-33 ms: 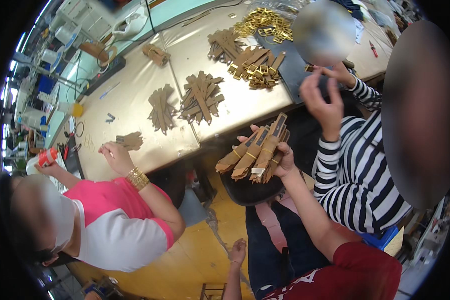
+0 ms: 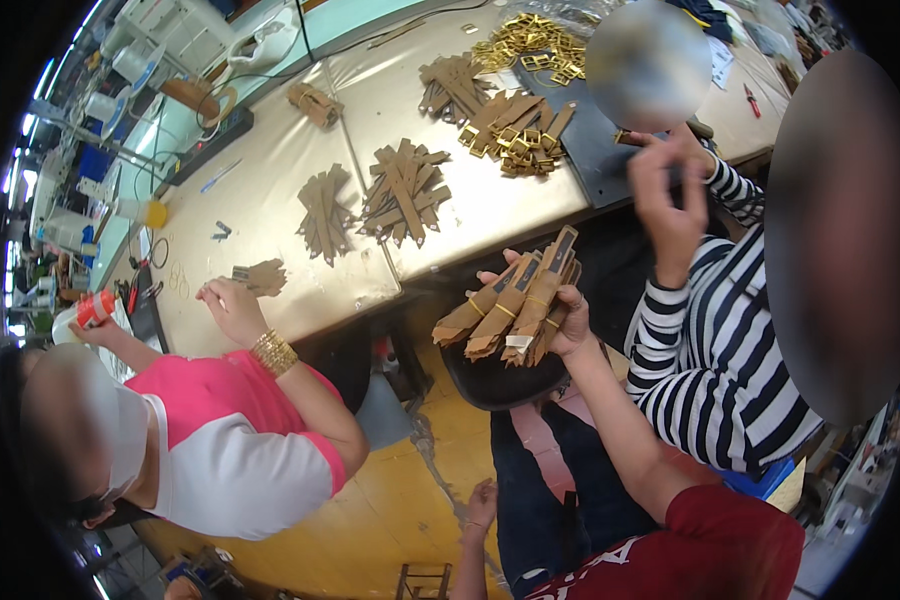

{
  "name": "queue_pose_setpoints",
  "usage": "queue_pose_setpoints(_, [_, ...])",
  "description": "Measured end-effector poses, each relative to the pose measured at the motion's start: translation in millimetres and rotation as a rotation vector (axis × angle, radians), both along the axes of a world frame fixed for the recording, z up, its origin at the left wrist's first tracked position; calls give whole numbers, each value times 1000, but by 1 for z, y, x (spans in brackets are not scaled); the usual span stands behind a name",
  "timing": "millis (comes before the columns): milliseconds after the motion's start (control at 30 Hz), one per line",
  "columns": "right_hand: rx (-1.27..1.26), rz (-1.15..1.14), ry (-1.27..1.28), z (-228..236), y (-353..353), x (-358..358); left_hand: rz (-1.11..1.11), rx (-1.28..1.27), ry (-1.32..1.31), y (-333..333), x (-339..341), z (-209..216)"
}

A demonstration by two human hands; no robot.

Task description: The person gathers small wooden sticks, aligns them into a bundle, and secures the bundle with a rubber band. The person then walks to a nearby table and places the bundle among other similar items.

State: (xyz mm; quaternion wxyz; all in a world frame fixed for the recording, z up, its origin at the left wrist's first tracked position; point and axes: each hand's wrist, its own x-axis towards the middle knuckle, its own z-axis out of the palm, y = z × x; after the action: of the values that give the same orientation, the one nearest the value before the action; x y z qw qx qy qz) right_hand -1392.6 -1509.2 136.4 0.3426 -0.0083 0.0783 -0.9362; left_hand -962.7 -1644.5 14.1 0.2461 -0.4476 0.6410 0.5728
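Observation:
Several bundles of brown strap pieces (image 2: pixel 515 312), tied with yellow rubber bands, rest fanned out in my right hand (image 2: pixel 573 325). Its thumb and fingers are closed round them, and the bundles hide most of the palm. They hang above a dark stool seat (image 2: pixel 505 385), away from the table edge. My left hand (image 2: pixel 482 503) is low beside my left leg with its fingers loosely curled, and nothing shows in it. Dark trousers (image 2: pixel 530 490) cover my legs.
The table (image 2: pixel 275 215) carries piles of brown straps (image 2: pixel 405 195) and gold buckles (image 2: pixel 535 45). At left, a person in pink and white (image 2: pixel 240 440) holds a red-and-white bottle (image 2: pixel 95 310). Close at right, a person in stripes (image 2: pixel 715 350) works at a dark board (image 2: pixel 600 165).
The striped-sleeved person's raised hand has moved right. My hands and the strap bundles stay as they were.

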Motion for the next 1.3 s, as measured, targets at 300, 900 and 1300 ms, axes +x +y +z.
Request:
queue_pose_setpoints(300, [-77,38,-68,0,-13,-5,24,-138,-240,39,23,-2])
queue_pose_setpoints(900, [-8,106,-56,43,-61,10,82,-93,-149,-1,29,-31])
queue_pose_setpoints(1300, [317,-142,518,213,-146,-307,21,-28,-237,-90,47,-23])
